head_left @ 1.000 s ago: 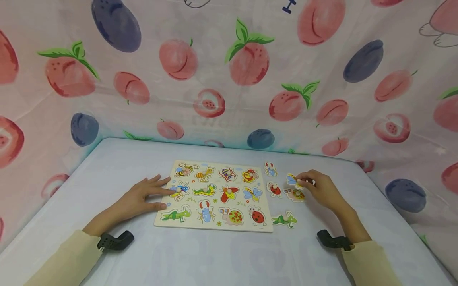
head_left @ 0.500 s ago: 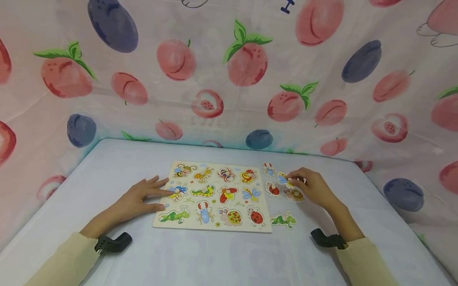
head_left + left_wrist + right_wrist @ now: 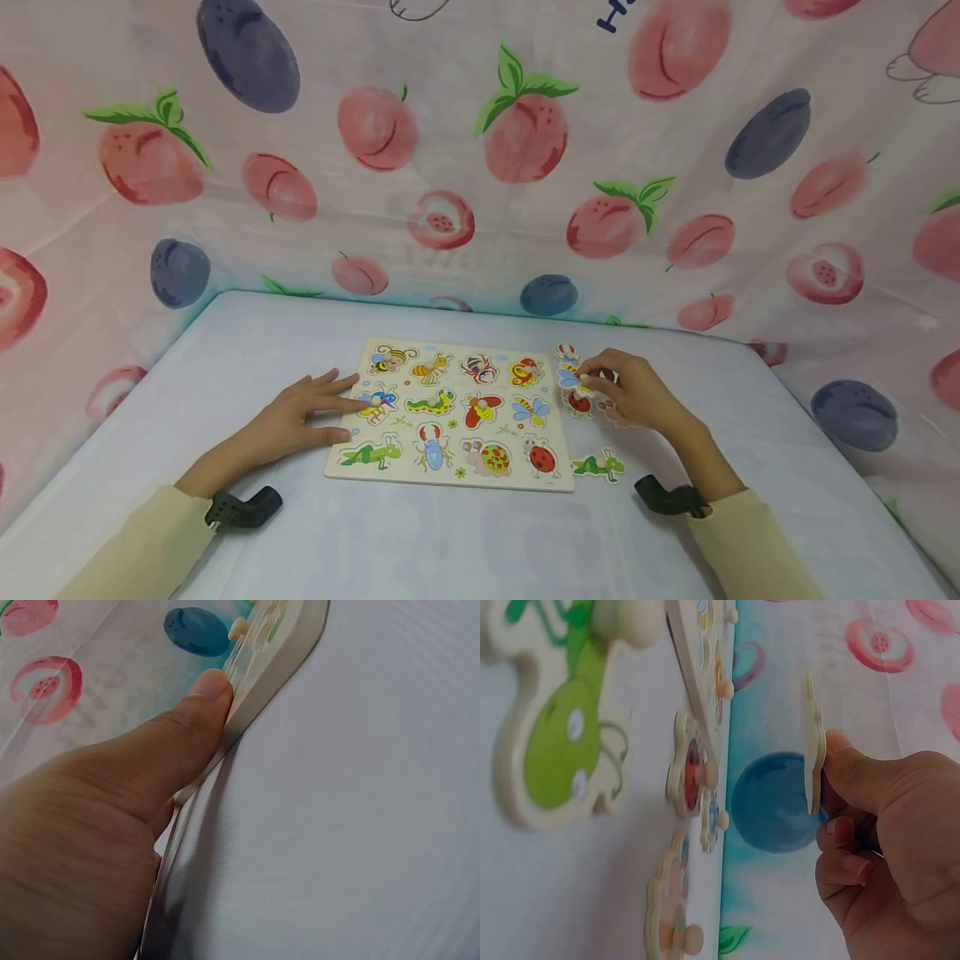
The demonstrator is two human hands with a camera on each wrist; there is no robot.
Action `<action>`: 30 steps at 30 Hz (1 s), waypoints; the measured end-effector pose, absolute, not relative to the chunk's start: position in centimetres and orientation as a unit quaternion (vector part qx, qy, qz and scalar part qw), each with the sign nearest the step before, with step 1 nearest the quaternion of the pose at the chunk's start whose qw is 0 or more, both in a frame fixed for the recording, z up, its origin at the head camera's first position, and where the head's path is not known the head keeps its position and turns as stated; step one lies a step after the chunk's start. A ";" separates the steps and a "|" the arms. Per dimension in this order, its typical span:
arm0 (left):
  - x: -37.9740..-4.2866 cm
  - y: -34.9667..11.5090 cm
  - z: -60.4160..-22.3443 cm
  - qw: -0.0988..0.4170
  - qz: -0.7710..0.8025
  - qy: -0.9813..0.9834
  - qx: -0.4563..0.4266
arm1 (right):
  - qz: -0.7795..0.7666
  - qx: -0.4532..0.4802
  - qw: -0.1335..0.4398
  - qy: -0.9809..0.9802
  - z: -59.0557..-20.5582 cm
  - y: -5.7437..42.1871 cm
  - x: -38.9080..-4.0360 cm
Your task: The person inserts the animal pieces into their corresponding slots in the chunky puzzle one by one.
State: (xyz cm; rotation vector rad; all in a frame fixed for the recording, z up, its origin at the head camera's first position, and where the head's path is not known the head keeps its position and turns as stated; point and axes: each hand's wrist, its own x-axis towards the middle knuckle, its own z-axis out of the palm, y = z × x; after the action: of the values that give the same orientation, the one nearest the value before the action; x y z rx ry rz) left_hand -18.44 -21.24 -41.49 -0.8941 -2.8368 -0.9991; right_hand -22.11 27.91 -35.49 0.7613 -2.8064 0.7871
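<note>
A wooden peg puzzle board [image 3: 420, 477] with insect pictures lies on the table. My left hand [image 3: 300, 412] rests on its left edge, fingers stretched over the top; in the left wrist view the thumb [image 3: 191, 724] lies along the board's edge. Between thumb and fingers, my right hand [image 3: 633, 396] pinches a blue-winged, yellow-striped insect puzzle piece [image 3: 569, 377], seen edge-on and raised in the right wrist view. Under or near it lie a ladybug piece [image 3: 579, 404], a partly covered blue beetle piece [image 3: 567, 351] and a snail piece [image 3: 667, 900], mostly hidden by the hand in the head view.
A grasshopper piece [image 3: 600, 465] lies beside the board's lower right corner. Several pegged pieces sit in the upper rows of the board. A fruit-print cloth [image 3: 480, 267] hangs behind the white table [image 3: 420, 542].
My right hand has moved left with the blue-winged insect piece, from above the snail piece to over the beetle and ladybug pieces, close to the board. The left hand stays in place.
</note>
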 end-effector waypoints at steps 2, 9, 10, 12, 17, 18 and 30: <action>-18.4 -21.2 -41.5 0.001 -0.319 -0.904 -0.283 | 0.263 0.255 0.064 -0.928 -35.4 27.5 -22.1; -18.4 -21.1 -41.5 0.008 -0.321 -0.902 -0.288 | 0.273 0.243 0.042 -0.930 -35.5 26.3 -21.9; -18.4 -21.1 -41.5 0.010 -0.321 -0.902 -0.289 | 0.274 0.243 0.040 -0.930 -35.6 26.2 -21.9; -18.4 -21.1 -41.6 0.013 -0.320 -0.902 -0.291 | 0.273 0.248 0.037 -0.929 -35.7 25.9 -21.9; -18.4 -21.2 -41.6 0.010 -0.317 -0.904 -0.288 | 0.275 0.264 0.029 -0.924 -36.2 25.6 -21.8; -18.4 -21.1 -41.6 0.009 -0.317 -0.904 -0.286 | 0.277 0.263 0.025 -0.924 -36.3 25.6 -21.8; -18.4 -21.2 -41.6 0.004 -0.316 -0.905 -0.285 | 0.280 0.280 0.009 -0.918 -36.8 24.7 -21.5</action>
State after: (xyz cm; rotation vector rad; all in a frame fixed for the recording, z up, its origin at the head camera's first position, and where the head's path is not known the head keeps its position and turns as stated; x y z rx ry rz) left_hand -18.43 -21.20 -41.57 -0.8927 -2.8359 -0.9886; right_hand -21.46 24.67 -36.83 0.8756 -2.8686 0.8739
